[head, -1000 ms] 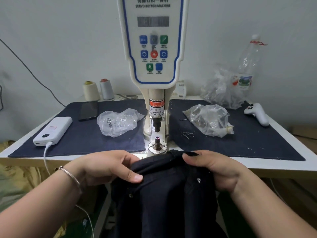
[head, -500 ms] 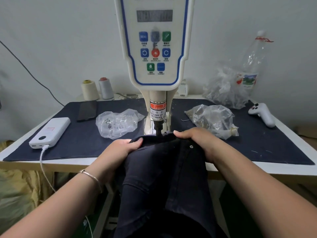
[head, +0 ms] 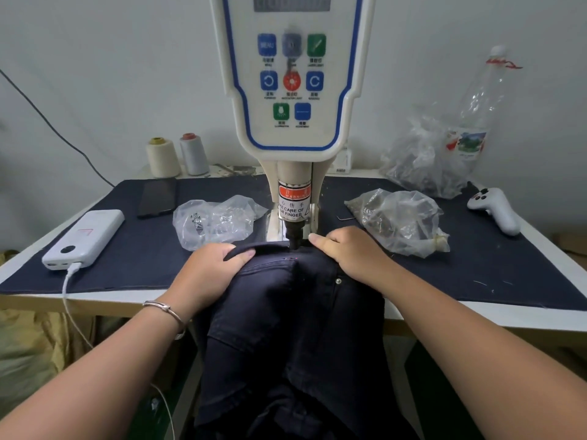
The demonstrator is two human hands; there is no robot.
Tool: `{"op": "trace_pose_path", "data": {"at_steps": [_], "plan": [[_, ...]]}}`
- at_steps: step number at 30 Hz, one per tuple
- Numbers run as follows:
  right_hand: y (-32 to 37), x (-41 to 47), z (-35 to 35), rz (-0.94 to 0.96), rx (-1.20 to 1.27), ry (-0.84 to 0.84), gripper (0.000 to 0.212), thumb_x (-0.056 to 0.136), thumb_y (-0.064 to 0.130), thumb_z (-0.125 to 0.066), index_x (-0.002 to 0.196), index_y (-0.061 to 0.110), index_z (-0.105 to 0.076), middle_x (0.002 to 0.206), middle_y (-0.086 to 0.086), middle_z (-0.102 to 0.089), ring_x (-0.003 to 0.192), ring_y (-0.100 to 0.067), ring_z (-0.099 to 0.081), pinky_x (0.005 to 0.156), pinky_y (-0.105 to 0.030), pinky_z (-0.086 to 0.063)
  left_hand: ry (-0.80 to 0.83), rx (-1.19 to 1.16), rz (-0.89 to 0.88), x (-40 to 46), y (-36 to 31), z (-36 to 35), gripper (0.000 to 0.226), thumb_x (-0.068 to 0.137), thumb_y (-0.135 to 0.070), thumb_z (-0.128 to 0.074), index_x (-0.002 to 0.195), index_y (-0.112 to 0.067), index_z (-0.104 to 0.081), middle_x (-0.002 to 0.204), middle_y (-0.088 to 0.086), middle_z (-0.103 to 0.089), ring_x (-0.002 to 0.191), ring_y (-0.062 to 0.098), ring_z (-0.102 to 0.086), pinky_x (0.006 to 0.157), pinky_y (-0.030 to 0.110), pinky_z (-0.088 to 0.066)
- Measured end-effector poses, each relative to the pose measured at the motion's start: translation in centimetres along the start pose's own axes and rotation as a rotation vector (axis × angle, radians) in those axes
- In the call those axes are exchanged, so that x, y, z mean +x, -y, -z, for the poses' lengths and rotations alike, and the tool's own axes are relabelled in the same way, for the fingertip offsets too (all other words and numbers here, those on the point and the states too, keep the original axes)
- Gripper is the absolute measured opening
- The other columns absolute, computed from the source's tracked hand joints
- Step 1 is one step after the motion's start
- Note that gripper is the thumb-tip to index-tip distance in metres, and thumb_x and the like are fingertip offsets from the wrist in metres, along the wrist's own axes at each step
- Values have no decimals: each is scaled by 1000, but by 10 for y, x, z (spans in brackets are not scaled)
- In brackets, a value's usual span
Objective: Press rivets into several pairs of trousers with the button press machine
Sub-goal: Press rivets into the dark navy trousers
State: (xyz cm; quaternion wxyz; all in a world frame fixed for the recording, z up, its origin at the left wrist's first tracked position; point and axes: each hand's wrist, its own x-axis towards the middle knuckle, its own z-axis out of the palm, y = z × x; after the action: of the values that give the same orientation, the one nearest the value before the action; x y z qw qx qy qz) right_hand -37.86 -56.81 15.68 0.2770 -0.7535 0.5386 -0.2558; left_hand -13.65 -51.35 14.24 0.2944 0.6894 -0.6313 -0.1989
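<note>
One pair of dark navy cotton trousers (head: 295, 328) is draped over the front edge of the white table (head: 476, 315), its waistband pushed under the black punch (head: 293, 238) of the cream and blue button press machine (head: 293, 90). The waistband is gripped on the left by the left hand (head: 206, 271), thumb on top and fingers curled under the cloth, and is held on the right by the right hand (head: 349, 252), fingers bent over the fabric edge just beside the punch. A small silver rivet (head: 338, 281) is seen in the cloth below the right hand. Two crumpled clear plastic bags are laid on the dark blue fabric mat (head: 127, 249), one (head: 216, 220) left of the machine and one (head: 400, 220) right of it. Further out, a white power bank (head: 84, 238) with a white cable (head: 68, 290) is placed at the left, a black phone (head: 157, 196) behind it, and a white handheld controller (head: 495, 211) at the right.
</note>
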Motion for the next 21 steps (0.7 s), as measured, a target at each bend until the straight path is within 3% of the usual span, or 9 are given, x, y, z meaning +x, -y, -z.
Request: {"op": "trace_pose_path", "data": {"at_steps": [2,6,10,14,17,21], "plan": [[-2,5,-5,29,-31,-33,57,94,47,-56,54,18,-27,50,4,-27,47,-12,-31,53,-32,-24,-10,-5,6,3,4,1,50,96,-45,-59,73,-1,-59,70,15,-63,65,18,-53,62,34,-38],[-13,7,-8,63,-116,-73,56,90,58,-54,59,13,-47,49,2,-44,54,-16,-47,57,-34,-35,-21,58,-15,6,4,-3,51,95,-47,-60,63,-9,-52,57,-1,-52,58,16,-47,57,34,-34],[-24,3,-10,103,-174,-156,55,90,62,-51,55,20,-42,48,3,-44,53,-9,-46,52,-31,-30,-74,110,-49,5,4,-10,48,94,-50,-60,61,-18,-47,56,-6,-52,60,15,-51,55,32,-34],[-28,-5,-16,129,-257,-224,55,94,60,-44,57,19,-37,50,3,-43,58,-21,-48,54,-33,-29,-109,167,-40,3,7,-17,36,95,-54,-52,75,-25,-49,66,-8,-59,69,11,-55,56,32,-34],[-27,-9,-22,153,-356,-265,53,97,56,-39,60,18,-37,52,4,-43,59,-26,-48,54,-34,-29,-67,214,-52,3,8,-18,30,98,-53,-44,86,-27,-50,74,-7,-62,77,18,-58,61,34,-37],[-23,-10,-30,172,-543,-346,48,101,52,-35,70,16,-45,67,-10,-63,67,-36,-60,53,-33,-28,-81,382,-106,1,6,-25,26,101,-52,-37,101,-31,-53,86,-1,-68,88,28,-62,64,36,-41]]}}
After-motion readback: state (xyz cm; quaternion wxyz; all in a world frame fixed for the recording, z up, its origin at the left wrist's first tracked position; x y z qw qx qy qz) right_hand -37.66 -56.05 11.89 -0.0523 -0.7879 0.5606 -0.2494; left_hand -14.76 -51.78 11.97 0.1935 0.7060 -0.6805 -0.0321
